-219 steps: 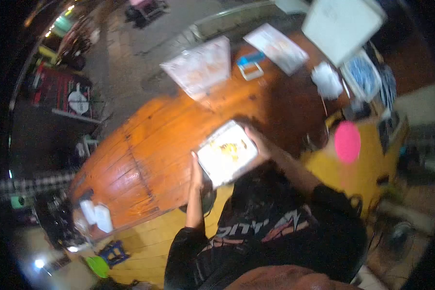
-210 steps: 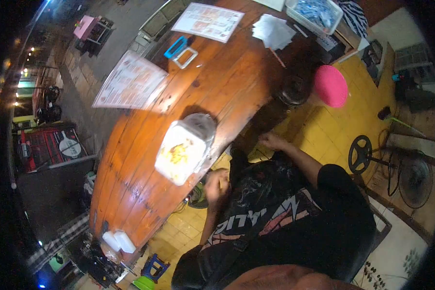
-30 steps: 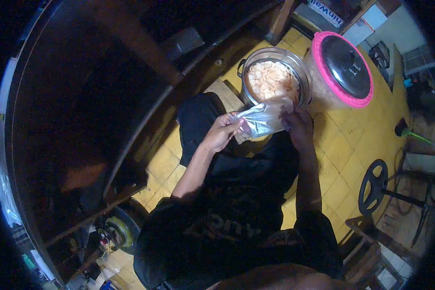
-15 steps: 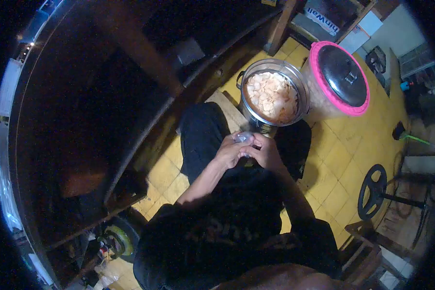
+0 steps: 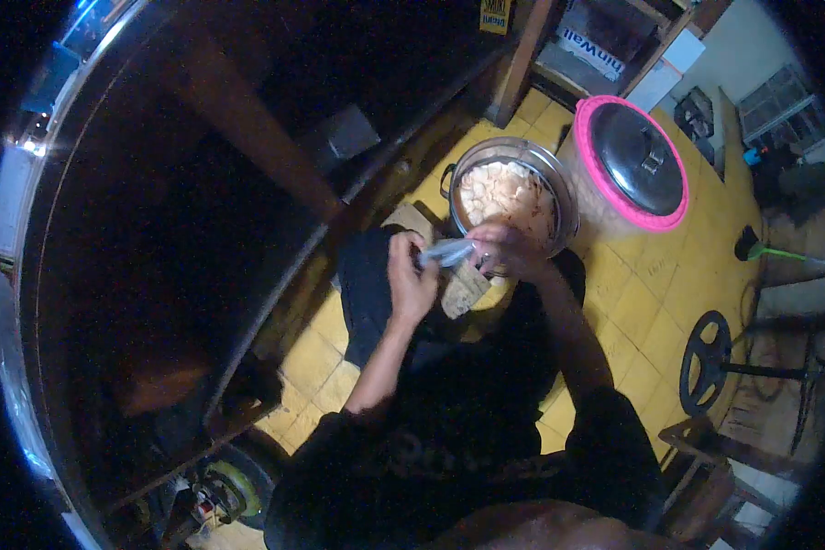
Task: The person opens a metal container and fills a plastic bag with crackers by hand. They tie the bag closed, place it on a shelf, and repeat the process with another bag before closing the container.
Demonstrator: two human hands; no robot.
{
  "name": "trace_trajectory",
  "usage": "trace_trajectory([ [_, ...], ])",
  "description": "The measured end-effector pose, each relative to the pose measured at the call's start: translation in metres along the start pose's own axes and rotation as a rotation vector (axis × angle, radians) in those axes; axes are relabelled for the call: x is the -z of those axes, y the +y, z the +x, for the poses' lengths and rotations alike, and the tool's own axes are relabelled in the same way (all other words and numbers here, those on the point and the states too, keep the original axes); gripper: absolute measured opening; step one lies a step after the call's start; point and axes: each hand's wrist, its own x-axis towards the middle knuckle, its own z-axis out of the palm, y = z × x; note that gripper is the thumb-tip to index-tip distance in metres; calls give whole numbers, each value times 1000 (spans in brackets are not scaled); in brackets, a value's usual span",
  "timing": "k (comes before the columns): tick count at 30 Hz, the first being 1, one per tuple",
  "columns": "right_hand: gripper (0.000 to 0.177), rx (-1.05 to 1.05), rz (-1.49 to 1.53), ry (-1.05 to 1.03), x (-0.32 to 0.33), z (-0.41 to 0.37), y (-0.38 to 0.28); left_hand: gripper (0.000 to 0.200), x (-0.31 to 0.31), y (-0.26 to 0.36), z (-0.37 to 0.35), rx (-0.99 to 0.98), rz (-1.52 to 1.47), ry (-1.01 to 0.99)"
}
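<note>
A clear plastic bag [image 5: 445,253] stretches between my two hands at the near edge of a metal pot [image 5: 568,183]. My left hand [image 5: 411,280] is closed on the bag's left end. At its other end, my right hand [image 5: 506,249] is closed on the plastic, blurred and overlapping the pot's near rim. Pale, crisp-looking chips [image 5: 509,192] fill much of the pot. Beneath my hands lies a wooden board [image 5: 465,291], between my knees.
Right of the pot stands a large clear tub [image 5: 588,183] with a pink-rimmed dark lid [image 5: 637,151]. A dark wooden counter [image 5: 275,302] runs along the left. A black wheel [image 5: 706,364] and a green-handled brush [image 5: 752,246] are at the right, over yellow floor tiles [image 5: 628,307].
My hands have moved apart, drawing the plastic bag out between them. My right hand has moved up to the pot's rim, and the wooden board now shows below.
</note>
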Motion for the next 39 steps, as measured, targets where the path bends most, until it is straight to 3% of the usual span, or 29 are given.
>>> trace_trajectory([
  [2,45,105,-864,46,99,11,65,13,13,-11,20,-96,24,95],
  [4,50,404,-1827,548,150,-16,131,12,25,-3,30,-63,-39,6],
  [5,50,165,-1859,516,160,-23,140,15,30,0,32,-21,-102,-84],
  [7,50,-468,-1661,249,155,-29,133,15,24,-2,35,11,-97,-117],
  [8,50,-639,-1606,144,148,-27,129,16,20,-6,38,49,-92,-151],
  [10,50,-792,-1570,-27,134,-19,121,15,10,-14,39,13,-73,-136],
  [13,50,-883,-1551,-183,115,-15,113,13,-9,5,50,245,-173,-206],
  [20,49,-735,-1590,-104,118,-39,103,17,-85,9,75,12,-178,-211],
  [22,46,-62,-1306,406,112,-50,78,19,-98,12,82,99,-179,-291],
  [23,44,-161,-1079,506,106,-47,56,20,-108,2,82,39,-149,-299],
  [24,44,-160,-1082,510,93,-41,29,23,-115,-3,83,-20,-119,-306],
  [26,41,1,-85,810,69,-34,-8,29,-125,0,83,85,-36,-398],
  [28,37,-4,51,857,87,-29,6,32,-134,-7,76,-38,-30,-493],
  [30,37,218,-38,583,102,-32,30,35,-138,1,71,-47,-12,-547],
  [31,37,221,-39,584,103,-33,34,37,-138,9,70,161,-234,-617],
  [32,37,94,261,661,104,-32,39,39,-137,17,69,371,-458,-681],
  [33,37,-37,561,728,103,-30,40,43,-136,21,68,353,-447,-672],
  [34,37,-34,560,729,100,-27,42,43,-138,16,66,350,-447,-674],
  [36,39,-140,-342,685,91,-25,48,45,-141,-2,60,367,-535,-706],
  [37,43,-104,-965,593,80,-29,25,45,-144,-9,56,370,-535,-704],
  [39,42,-231,-993,564,59,-21,-8,42,-147,-20,51,242,-479,-631],
])
